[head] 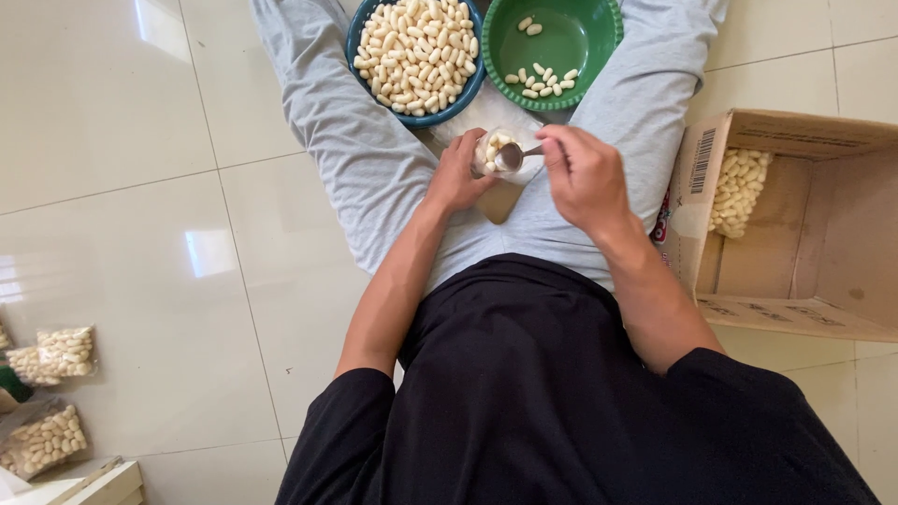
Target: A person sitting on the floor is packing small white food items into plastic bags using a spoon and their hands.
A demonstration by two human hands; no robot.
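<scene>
A small clear plastic bag (pixel 493 152), partly filled with pale peeled garlic cloves, sits over the person's lap between the knees, just below two bowls. The left hand (pixel 458 176) grasps the bag, fingers curled around its side and holding its mouth open. The right hand (pixel 585 173) pinches the handle of a metal spoon (pixel 513 155), whose bowl rests at the bag's opening.

Just beyond the bag, a blue bowl (pixel 360 37) is heaped with cloves; touching it on the right, a green bowl (pixel 599 51) holds only a scattering of cloves at its bottom.

To the right, an open cardboard box (pixel 804 252) lies on its side with a filled bag of cloves (pixel 737 190) inside. At the far left, several more filled bags (pixel 51 353) lie on the floor.

The person sits on a glossy cream tiled floor (pixel 140 234), legs in grey trousers spread around the bowls.
</scene>
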